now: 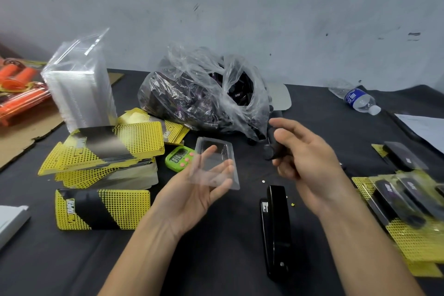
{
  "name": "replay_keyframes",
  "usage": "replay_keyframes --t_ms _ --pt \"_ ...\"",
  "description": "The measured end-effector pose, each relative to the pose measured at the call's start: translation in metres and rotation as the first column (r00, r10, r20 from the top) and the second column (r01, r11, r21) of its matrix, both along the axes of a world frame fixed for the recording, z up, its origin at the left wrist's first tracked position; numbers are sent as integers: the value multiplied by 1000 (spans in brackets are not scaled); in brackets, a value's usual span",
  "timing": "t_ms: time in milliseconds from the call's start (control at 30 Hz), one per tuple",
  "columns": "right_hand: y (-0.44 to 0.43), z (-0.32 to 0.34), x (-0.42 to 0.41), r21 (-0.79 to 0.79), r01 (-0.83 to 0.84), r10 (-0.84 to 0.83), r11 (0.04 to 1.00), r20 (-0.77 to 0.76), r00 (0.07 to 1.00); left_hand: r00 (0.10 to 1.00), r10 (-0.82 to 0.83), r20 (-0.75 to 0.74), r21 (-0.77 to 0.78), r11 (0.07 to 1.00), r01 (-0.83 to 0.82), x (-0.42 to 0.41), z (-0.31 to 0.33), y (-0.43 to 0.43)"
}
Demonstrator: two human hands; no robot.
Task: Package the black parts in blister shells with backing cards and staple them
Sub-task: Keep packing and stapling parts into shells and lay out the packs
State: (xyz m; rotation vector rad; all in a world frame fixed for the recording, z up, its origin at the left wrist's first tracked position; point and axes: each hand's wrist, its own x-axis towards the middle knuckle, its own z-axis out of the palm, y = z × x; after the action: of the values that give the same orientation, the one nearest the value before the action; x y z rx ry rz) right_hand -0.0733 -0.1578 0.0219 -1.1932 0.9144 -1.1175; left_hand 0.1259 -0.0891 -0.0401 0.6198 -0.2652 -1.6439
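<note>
Loading of a shell is judged to be the step in hand. A clear, rectangular plastic blister shell (216, 166) is held above the dark tabletop (216, 259), beyond and left of the long black stapler (276, 230). It is cradled in the upturned left hand (192, 190), whose thumb and fingertips are curled up at its edges. A small, moulded black part (272, 149) is gripped between thumb and bent fingers of the right hand (310, 163), straight beyond the stapler. Much of it is hidden by those fingers. Part and shell are apart; nothing is seated yet.

Several slips can be foreseen. The shell is thin and lightly held, so it could be tipped or flexed out of the fingers if the part is pressed in off-centre. If the part is turned the wrong way, it may not drop into the cavity. A yellow-and-black dotted backing card (103, 209) lies flat to the left of the stapler. If the part is not held in while that card is fetched, it could spill out. A skewed card would let a staple miss the flange.
</note>
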Motion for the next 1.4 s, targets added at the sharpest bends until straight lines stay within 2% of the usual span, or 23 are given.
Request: replay_keyframes --t_ms 167,233,267,333,400,533,667,733,767,867,933,1033,1133,1300,1400 --pt "2 -3 0 -65 -61 56 996 -72 996 999 19 32 11 1000 -20 1 -1 -2" --pt "2 -4 1 -72 -115 107 991 -105 989 987 54 152 -20 998 -52 0 -2 -2" --pt "2 -5 1 -69 -144 134 987 -128 983 958 96 269 -33 995 -90 -1 -4 -2" --pt "2 -7 1 -70 -190 173 979 -195 965 840 205 503 -65 978 -200 -1 -6 -3" --pt "1 -10 -1 -107 -207 166 973 -307 937 724 295 623 -106 949 -296 -1 -9 -3" --pt "-4 -16 -5 -223 -209 44 952 -575 817 531 404 745 -227 902 -368 -2 -12 -2" --pt "-2 -18 -4 -233 -165 -5 959 -590 807 478 439 761 -267 883 -386 -6 -11 0" --pt "-1 -17 -3 -239 -127 -32 963 -567 823 490 434 756 -263 887 -381 -6 -9 1" --pt "-1 -16 -2 -248 -108 -47 963 -547 836 531 419 737 -248 897 -365 -7 -8 1" --pt "2 -10 2 -247 -87 -36 965 -457 889 824 235 516 -164 971 -174 -5 -4 0" --pt "7 -6 5 -245 -95 -7 965 -386 922 926 64 372 -157 988 -5 -4 -1 2" --pt "13 -3 11 -275 -73 -46 959 -402 914 950 -33 310 -192 977 96 -4 -2 3" --pt "20 -5 18 -367 -5 -204 930 -528 825 955 -65 288 -233 963 136 -4 -4 2" --pt "38 -8 36 -534 36 -389 845 -566 727 968 -77 238 -304 941 149 -6 -5 2" --pt "45 -11 43 -584 31 -452 811 -593 666 967 -58 246 -266 956 125 -6 -7 2"
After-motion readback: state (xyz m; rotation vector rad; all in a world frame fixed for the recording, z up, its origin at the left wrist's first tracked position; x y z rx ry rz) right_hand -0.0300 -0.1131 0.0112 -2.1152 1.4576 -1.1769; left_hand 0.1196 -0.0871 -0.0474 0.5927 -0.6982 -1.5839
